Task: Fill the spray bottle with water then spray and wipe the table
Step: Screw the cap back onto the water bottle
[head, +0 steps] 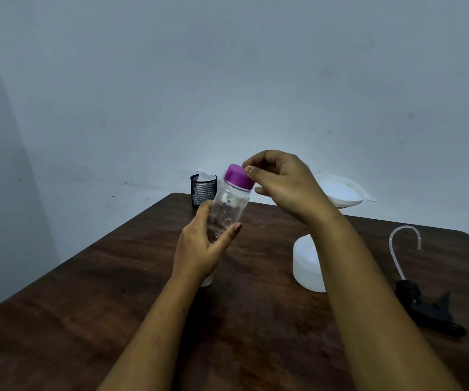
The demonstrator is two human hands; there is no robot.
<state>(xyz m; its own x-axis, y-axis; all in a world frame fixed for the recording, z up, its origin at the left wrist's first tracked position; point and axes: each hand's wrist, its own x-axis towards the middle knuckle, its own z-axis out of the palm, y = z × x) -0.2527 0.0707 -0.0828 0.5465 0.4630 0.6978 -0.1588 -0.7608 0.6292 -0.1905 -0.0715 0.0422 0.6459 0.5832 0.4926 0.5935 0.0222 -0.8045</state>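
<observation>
My left hand (199, 246) grips the lower body of a clear water bottle (227, 207), held tilted above the dark wooden table (114, 292). My right hand (281, 179) pinches the bottle's purple cap (239, 176) with curled fingers. A white spray bottle body (305, 263) stands on the table behind my right forearm, with a white funnel (343, 190) in its neck. The black spray trigger head (428, 309) with its curved clear tube (402, 244) lies on the table at the right.
A black mesh cup (203, 189) holding something white stands at the table's far edge. A pale wall rises behind the table. The table's left edge runs diagonally toward me.
</observation>
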